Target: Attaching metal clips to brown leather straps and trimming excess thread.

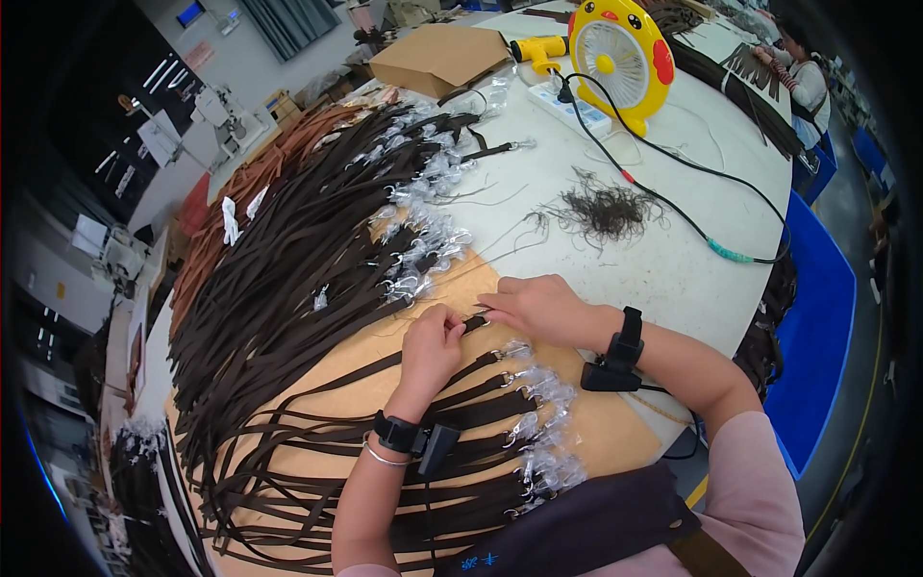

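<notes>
My left hand (pixel 431 351) is closed in a pinch on a dark brown strap (pixel 474 324) close to its end. The strap's long part trails off to the left under my wrist. My right hand (pixel 540 306) meets it at that end, thumb and fingers pressed together. A small dark tip and a glint of metal show at its fingertips, too small to name. Below my hands lies a row of similar straps (pixel 461 396), their metal clasps wrapped in clear plastic (pixel 548 404). They rest on a tan board (pixel 615 428).
A big pile of dark straps (pixel 288 221) lies at the left, with brown straps (pixel 274 144) behind it. Loose dark threads (pixel 608 210) lie beyond my hands. Farther back stand a yellow fan (pixel 623 62), its cable, and a cardboard box (pixel 440 58). Another person (pixel 806 87) works at far right.
</notes>
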Available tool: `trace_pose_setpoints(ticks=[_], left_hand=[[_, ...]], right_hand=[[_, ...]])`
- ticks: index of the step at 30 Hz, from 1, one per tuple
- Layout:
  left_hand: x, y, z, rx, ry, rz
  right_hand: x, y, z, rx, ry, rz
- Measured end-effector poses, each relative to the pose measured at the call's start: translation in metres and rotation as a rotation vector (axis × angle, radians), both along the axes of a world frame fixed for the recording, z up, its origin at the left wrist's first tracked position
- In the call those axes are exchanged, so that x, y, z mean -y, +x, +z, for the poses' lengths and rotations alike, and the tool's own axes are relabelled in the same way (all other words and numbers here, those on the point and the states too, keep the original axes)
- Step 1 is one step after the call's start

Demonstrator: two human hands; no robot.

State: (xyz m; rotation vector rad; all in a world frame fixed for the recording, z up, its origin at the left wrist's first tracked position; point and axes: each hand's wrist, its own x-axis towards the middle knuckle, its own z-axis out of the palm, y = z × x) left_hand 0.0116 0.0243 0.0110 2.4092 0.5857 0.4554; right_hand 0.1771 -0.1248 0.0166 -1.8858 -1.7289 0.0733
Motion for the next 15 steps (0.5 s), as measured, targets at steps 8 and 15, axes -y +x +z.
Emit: trace_pose_setpoints(ticks=[8, 15], left_hand=[[0.014, -0.003, 0.009, -0.030, 0.011, 0.053], [0.014, -0.004, 0.007, -0.019, 0.045, 0.024]], right_hand=[[-0.002, -0.008, -0.002, 0.314, 0.011, 0.100], [-0.005, -0.012, -0.005, 0.391, 0.035, 0.084]])
